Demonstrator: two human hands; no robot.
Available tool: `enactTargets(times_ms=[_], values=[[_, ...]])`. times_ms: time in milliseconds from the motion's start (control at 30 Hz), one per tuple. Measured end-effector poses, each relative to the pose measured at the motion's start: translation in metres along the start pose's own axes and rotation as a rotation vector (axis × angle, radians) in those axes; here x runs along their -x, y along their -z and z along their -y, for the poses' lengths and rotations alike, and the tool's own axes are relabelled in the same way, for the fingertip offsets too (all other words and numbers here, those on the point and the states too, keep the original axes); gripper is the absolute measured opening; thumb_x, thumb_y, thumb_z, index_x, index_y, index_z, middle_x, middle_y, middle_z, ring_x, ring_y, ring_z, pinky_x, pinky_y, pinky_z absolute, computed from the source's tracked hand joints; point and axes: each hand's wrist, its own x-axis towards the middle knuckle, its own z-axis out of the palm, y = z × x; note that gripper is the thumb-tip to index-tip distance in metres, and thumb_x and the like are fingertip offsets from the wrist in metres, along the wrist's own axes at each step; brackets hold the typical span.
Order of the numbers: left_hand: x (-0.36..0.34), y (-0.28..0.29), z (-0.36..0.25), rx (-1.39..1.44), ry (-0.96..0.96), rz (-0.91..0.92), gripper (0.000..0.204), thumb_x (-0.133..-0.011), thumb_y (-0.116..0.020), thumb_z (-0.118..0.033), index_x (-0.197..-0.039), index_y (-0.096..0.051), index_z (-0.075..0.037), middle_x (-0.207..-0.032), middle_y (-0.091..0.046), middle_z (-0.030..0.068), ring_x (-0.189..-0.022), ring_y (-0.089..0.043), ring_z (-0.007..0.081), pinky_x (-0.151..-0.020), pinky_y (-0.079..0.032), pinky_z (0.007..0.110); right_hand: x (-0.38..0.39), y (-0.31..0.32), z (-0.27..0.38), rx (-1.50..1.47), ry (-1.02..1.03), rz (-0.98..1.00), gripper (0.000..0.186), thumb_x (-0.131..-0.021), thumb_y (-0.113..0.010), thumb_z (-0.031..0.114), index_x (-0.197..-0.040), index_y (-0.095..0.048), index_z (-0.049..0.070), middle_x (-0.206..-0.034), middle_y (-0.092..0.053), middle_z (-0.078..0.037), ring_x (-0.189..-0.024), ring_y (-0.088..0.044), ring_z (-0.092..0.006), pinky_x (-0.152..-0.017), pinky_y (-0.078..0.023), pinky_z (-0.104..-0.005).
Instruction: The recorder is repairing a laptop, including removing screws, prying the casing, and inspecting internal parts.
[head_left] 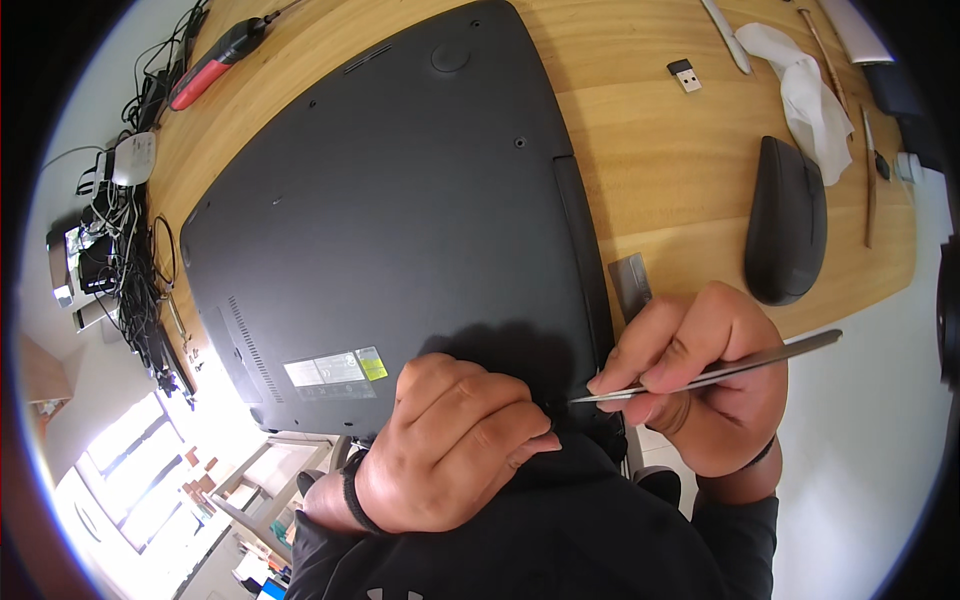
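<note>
A dark laptop (400, 200) lies bottom side up on the wooden table, its near edge toward me. My right hand (700, 380) pinches a slim pair of metal tweezers (790, 350), whose tips point left at the laptop's near right corner. My left hand (460, 440) is closed with curled fingers over the near edge, thumb pressed against the forefinger. Whatever it may hold is hidden. The two hands are apart, with the tweezer tips between them. Beside the right fingers lies a small flat grey metal piece (630, 283).
To the right are a black mouse (787, 220), a crumpled white tissue (805, 100), a small USB receiver (685, 75) and thin rod-like tools (870, 190). A red-and-black screwdriver (215, 65) lies far left. Tangled cables (125, 270) and a white box (133, 158) line the left edge.
</note>
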Motion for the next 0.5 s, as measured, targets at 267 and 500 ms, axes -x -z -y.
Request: enactTargets(times_ms=[267,500], values=[[-0.003,0.002,-0.001,0.031,0.001,-0.001,0.035,-0.074,-0.089,-0.006,-0.104,-0.071,-0.004,-0.095,-0.069,0.0073,-0.082,-0.063,0.0254,-0.079,-0.046,0.038,-0.005,0.012,-0.002,0.061,0.028,0.116,0.029,-0.093,-0.080,0.002,-0.100,-0.052,0.003,-0.094,-0.071,-0.024,-0.075,-0.071,-0.0185,-0.072,-0.061,-0.0278],[-0.002,0.003,-0.004,-0.034,0.038,0.027,0.039,-0.075,-0.087,-0.006,-0.111,-0.073,-0.004,-0.101,-0.064,0.0074,-0.087,-0.063,0.0244,-0.080,-0.047,0.038,0.001,0.004,0.000,-0.023,-0.071,-0.027,0.024,-0.093,-0.078,0.000,-0.100,-0.055,0.002,-0.095,-0.073,-0.018,-0.079,-0.067,-0.0144,-0.073,-0.053,-0.0266]])
